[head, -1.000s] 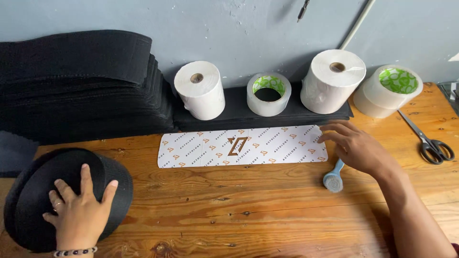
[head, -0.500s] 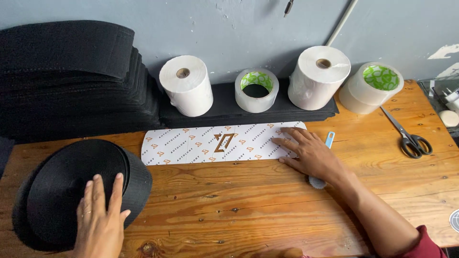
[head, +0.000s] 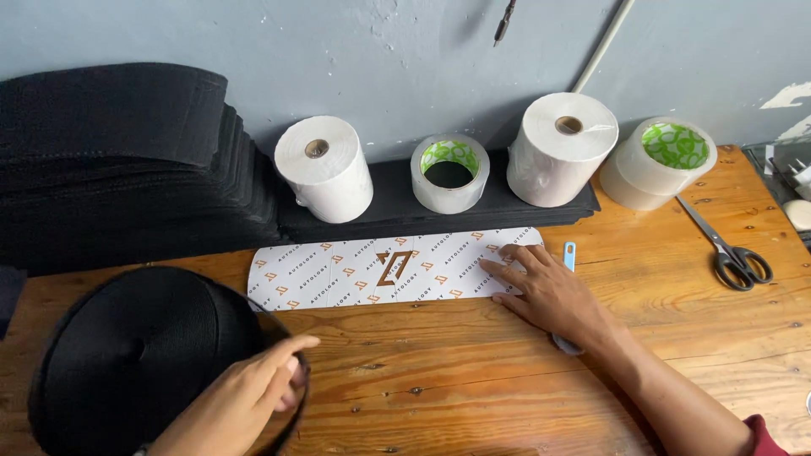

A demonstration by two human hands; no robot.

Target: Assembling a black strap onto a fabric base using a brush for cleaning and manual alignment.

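I see a grey-blue painted wall (head: 253,42), scuffed, with a chipped white patch at far right. A pale pipe (head: 601,46) slants down it. Below, a knotty orange-brown plank table (head: 473,397), evenly lit.

A black webbing roll (head: 144,355) and stacked black fabric (head: 118,169) sit on a warm brown, knotted wooden table (head: 473,397) against a grey-blue wall (head: 380,59). The long white card (head: 389,268) carries a repeating orange-and-black logo print, with a pale blue tool (head: 568,256) just beside it. 2 plain white paper rolls (head: 325,169) stand among 2 clear tape rolls (head: 449,173) whose cores show a green-and-white pattern, near black-handled scissors (head: 728,249).
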